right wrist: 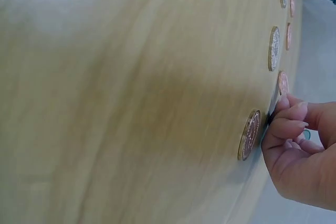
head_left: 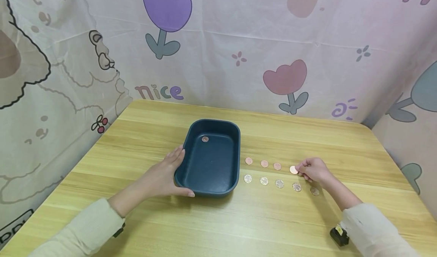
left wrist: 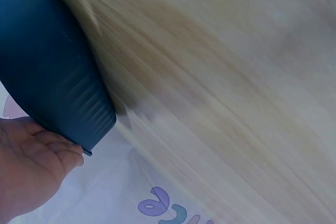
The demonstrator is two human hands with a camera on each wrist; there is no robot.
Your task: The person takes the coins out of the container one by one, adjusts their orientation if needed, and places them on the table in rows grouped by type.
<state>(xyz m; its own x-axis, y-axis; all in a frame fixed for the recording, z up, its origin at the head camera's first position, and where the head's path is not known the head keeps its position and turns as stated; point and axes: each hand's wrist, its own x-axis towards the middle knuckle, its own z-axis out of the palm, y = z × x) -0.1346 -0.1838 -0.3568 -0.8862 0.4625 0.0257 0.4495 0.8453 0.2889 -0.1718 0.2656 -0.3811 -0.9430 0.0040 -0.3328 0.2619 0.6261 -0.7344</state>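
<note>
A dark blue rectangular plastic box point(head_left: 211, 162) stands on the table with one copper-coloured coin point(head_left: 205, 139) inside, near its far left corner. My left hand point(head_left: 167, 175) grips the box's near left side, fingers along the left rim and thumb at the front. In the left wrist view, the fingertips touch the edge of the box point(left wrist: 58, 61). Right of the box, my right hand point(head_left: 314, 169) pinches the edge of a copper-coloured coin point(head_left: 293, 169) between thumb and fingers, at the table surface. The right wrist view shows this coin point(right wrist: 283, 81) at the fingertips.
Other copper-coloured coins point(head_left: 264, 164) lie left of the right hand in a row. A nearer row holds several silvery coins point(head_left: 264, 181), the rightmost coin point(head_left: 315, 191) below the right wrist. Behind the wooden table point(head_left: 164, 124) hangs a printed cloth point(head_left: 218, 71).
</note>
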